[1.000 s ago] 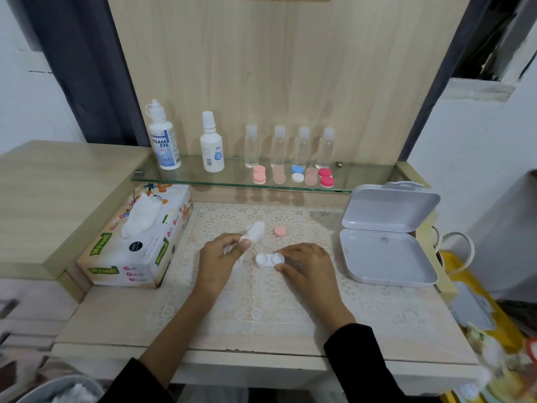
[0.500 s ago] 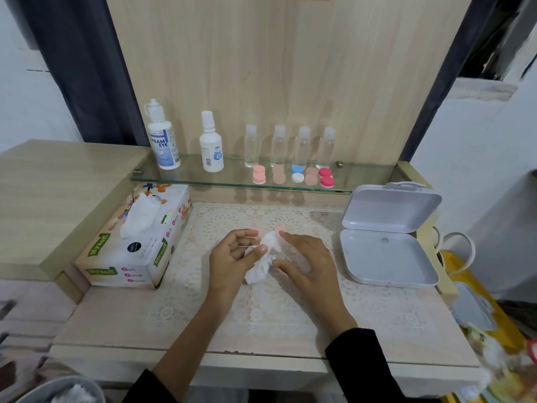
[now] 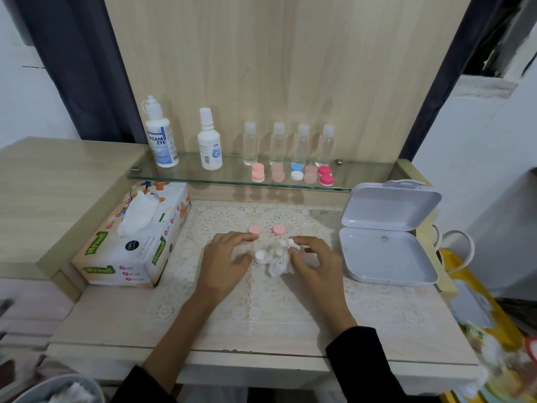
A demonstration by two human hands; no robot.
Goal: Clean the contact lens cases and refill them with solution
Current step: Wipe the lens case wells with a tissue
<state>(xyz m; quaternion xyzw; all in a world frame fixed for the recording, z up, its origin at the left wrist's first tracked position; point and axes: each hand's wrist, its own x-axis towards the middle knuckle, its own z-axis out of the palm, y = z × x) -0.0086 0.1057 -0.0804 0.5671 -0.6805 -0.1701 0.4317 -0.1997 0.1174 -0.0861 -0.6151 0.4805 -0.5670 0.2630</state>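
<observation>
A white lens case (image 3: 260,255) with both wells uncovered lies on the lace mat (image 3: 261,303) between my hands. My left hand (image 3: 226,263) holds its left end between thumb and fingers. My right hand (image 3: 316,263) pinches a crumpled white tissue (image 3: 278,261) that covers the case's right well. Two pink caps (image 3: 254,229) (image 3: 278,229) lie on the mat just behind my fingers. Two solution bottles (image 3: 161,141) (image 3: 209,144) stand at the left of the glass shelf (image 3: 363,181).
Several small clear bottles (image 3: 290,144) and several coloured lens cases (image 3: 293,173) line the shelf. A tissue box (image 3: 136,237) sits left of the mat, an open white plastic box (image 3: 386,237) to its right. A bin (image 3: 58,391) with used tissue is at lower left.
The tissue passed from my left hand to my right and now lies on the case. My left hand took hold of the case's left end. Both pink caps came into view.
</observation>
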